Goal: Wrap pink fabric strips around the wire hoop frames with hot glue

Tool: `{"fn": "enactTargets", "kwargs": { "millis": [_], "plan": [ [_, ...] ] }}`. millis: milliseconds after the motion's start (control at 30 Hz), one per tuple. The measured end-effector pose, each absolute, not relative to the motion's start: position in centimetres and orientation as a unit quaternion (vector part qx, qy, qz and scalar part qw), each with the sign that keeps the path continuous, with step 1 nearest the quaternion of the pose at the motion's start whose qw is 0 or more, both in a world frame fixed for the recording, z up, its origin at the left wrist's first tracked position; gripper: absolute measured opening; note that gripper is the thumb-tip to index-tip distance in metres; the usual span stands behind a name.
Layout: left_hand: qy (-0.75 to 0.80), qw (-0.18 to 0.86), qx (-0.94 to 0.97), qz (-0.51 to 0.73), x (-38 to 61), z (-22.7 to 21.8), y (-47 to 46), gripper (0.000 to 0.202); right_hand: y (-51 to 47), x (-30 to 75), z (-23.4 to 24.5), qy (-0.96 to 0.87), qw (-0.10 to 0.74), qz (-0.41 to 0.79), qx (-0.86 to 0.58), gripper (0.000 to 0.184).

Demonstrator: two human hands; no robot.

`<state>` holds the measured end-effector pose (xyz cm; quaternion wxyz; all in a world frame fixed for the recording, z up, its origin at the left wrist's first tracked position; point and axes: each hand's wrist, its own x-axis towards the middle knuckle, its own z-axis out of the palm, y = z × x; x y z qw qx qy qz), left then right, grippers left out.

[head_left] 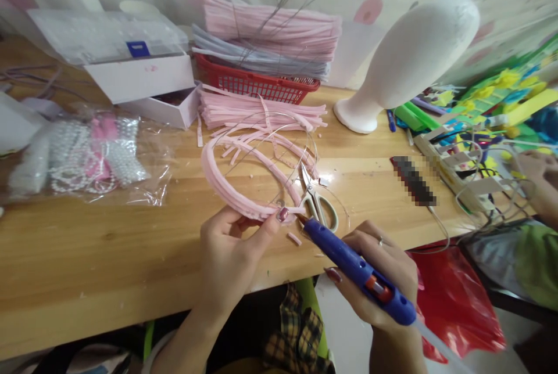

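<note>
Low-centre, the left grip clasped a curved fuzzy pink band—best steadied—and the right grip a blue plastic glue gun.

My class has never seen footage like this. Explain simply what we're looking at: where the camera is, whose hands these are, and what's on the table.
There is no machine here. One picture comes from a camera on a person's head, looking forward and down, so the two central bare hands are the wearer's. The left hand pinches a curved pink band; the right hand grips a blue glue gun, its tip close to the band. On the wooden table lie scissors, pink strips and a bag of beads. Behind stand a red basket and a white head form.
</note>
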<state>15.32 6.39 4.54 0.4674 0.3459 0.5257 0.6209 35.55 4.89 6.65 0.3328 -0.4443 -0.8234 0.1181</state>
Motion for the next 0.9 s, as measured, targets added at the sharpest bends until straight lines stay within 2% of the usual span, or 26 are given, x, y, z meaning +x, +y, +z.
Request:
{"fn": "enactTargets", "kwargs": {
  "millis": [133, 267, 467, 633, 900],
  "plan": [
    [0.516, 0.477, 0.342, 0.624, 15.6, 5.0, 6.9, 0.004, 4.6, 36.3, 6.2, -0.850, 0.320, 0.054, -0.415, 0.025],
    [0.508, 0.482, 0.347, 0.624, 15.6, 5.0, 7.3, 0.006, 4.5, 37.0, 6.1, -0.853, 0.325, 0.047, -0.405, 0.026],
    [0.487, 0.493, 0.338, 0.637, 15.4, 4.5, 7.1, 0.009, 4.6, 36.8, 5.7, -0.801, 0.374, 0.155, -0.442, 0.008],
    [0.478, 0.499, 0.336, 0.640, 15.4, 4.5, 6.9, 0.009, 4.6, 36.4, 5.3, -0.774, 0.383, 0.210, -0.459, 0.020],
    [0.498, 0.491, 0.328, 0.634, 15.5, 4.4, 7.0, 0.008, 4.3, 35.5, 5.9, -0.777, 0.399, 0.212, -0.439, 0.015]
  ]
}}
